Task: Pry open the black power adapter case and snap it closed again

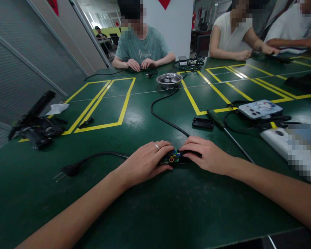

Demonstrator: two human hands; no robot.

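Between my hands, low over the green table, is a small circuit board (173,157) with a copper-coloured coil and thin blue and yellow wires, set in a black housing. My left hand (147,160), a ring on one finger, is closed around the left end of the board. My right hand (209,155) pinches the black part at the other end. A black cord with a two-pin plug (69,170) runs out to the left from under my left hand. Another black cable (166,119) leads away from near my right fingers. My palms hide much of the housing.
A black plastic cover (203,123) and a long screwdriver (230,136) lie beyond my right hand. Phones (260,109) are at right. A metal bowl (169,80) holds small parts. Black parts (38,128) lie at left. Several people sit across the table (145,214).
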